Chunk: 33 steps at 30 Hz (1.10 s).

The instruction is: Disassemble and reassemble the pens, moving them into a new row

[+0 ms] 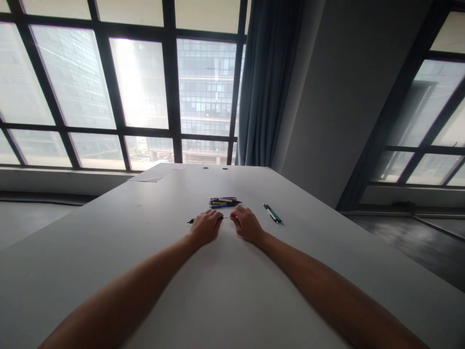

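The fingers of the left hand [205, 227] and right hand [247, 224] curl together, pinching the two ends of a thin pen [225, 217] that lies between them on the white worktop [145, 232], its long axis running left to right. Both hands rest knuckles up, forearms stretched forward and converging. Just beyond lies a bundle of pens [224, 202], and two pens [272, 213] lie to the right.

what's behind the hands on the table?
Just beyond the left hand and right hand lies a small pile of coloured pens on the white table. What the fingers pinch is mostly covered.
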Available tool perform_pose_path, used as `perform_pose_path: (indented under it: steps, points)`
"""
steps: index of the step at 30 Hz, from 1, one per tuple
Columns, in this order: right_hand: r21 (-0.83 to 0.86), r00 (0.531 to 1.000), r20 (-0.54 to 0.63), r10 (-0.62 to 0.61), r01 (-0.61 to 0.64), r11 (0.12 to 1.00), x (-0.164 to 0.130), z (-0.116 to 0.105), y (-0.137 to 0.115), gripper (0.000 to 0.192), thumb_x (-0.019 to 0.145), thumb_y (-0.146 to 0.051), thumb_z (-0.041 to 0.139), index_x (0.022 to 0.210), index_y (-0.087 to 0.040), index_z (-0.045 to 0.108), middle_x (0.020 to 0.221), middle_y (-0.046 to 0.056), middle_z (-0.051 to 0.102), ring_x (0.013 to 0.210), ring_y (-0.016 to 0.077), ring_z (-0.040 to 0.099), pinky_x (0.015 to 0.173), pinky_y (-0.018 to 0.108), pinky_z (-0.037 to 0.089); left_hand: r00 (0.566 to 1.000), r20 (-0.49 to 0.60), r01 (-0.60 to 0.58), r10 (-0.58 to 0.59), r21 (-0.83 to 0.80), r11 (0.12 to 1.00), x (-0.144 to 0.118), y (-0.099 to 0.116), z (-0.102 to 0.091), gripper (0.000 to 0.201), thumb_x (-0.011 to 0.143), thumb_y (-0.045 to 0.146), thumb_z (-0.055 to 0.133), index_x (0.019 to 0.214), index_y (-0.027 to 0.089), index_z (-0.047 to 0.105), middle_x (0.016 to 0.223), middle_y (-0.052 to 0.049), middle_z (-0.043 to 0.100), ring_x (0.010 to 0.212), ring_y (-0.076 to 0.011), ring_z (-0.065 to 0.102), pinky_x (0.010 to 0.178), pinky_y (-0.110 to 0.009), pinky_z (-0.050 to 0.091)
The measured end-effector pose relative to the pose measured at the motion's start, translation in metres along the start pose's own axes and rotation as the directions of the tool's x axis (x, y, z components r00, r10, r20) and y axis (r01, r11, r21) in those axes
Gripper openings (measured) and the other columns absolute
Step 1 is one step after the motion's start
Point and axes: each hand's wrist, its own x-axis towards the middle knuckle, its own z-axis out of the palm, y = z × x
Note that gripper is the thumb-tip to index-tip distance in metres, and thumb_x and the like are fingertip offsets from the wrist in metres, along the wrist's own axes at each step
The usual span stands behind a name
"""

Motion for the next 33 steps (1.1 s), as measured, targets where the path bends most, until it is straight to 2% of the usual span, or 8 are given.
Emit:
perform_pose_path:
  steps: [6,13,20,24,33]
  points:
    - [-0.001,1.000,0.011,0.009,-0.009,1.000,0.0003,-0.0012,-0.0012,0.010,0.090,-0.013,0.048,0.089,-0.017,0.057,0.092,0.005,0.059,0.084,0.0169,0.053,0.082,0.030,0.036,1.000,0.005,0.004,-0.004,-0.011,1.000,0.0000,-0.0002,-0.0001,0.020,0.091,0.024,0.044,0.103,0.021,0.060,0.097,-0.006,0.067,0.091,-0.0196,0.060,0.078,-0.032,0.049]
    - [0.016,0.999,0.026,-0.035,0.035,0.999,-0.0003,0.0013,0.0006,0.015,0.093,-0.017,0.044,0.092,-0.017,0.059,0.093,0.006,0.060,0.086,0.0180,0.054,0.082,0.031,0.036,0.999,0.023,-0.030,0.031,-0.053,0.998,0.0004,0.0009,-0.0024,0.024,0.092,0.026,0.042,0.106,0.022,0.061,0.098,-0.006,0.067,0.092,-0.0193,0.060,0.080,-0.032,0.049]
    - [0.025,0.991,0.004,-0.137,0.136,0.990,-0.0001,-0.0007,-0.0016,0.021,0.098,-0.023,0.039,0.094,-0.017,0.059,0.092,0.006,0.060,0.081,0.0168,0.053,0.079,0.030,0.036,0.997,0.022,-0.074,0.076,-0.094,0.993,0.0000,-0.0008,-0.0016,0.024,0.093,0.027,0.042,0.106,0.021,0.061,0.098,-0.006,0.067,0.091,-0.0190,0.060,0.078,-0.031,0.050]
    - [0.015,0.991,0.000,-0.132,0.132,0.991,-0.0002,-0.0018,-0.0019,0.025,0.100,-0.027,0.037,0.094,-0.017,0.059,0.091,0.006,0.061,0.081,0.0166,0.054,0.080,0.030,0.034,0.996,0.010,-0.085,0.087,-0.118,0.989,-0.0005,-0.0014,-0.0010,0.024,0.093,0.028,0.043,0.107,0.021,0.060,0.098,-0.006,0.066,0.091,-0.0182,0.060,0.079,-0.031,0.050]
    - [0.007,0.986,-0.017,-0.165,0.166,0.986,-0.0006,-0.0020,-0.0031,0.021,0.098,-0.026,0.040,0.091,-0.016,0.057,0.087,0.006,0.061,0.079,0.0162,0.053,0.080,0.030,0.032,0.996,0.015,-0.086,0.089,-0.129,0.988,-0.0004,-0.0013,-0.0020,0.025,0.094,0.028,0.042,0.107,0.021,0.061,0.097,-0.006,0.066,0.090,-0.0178,0.060,0.079,-0.030,0.050]
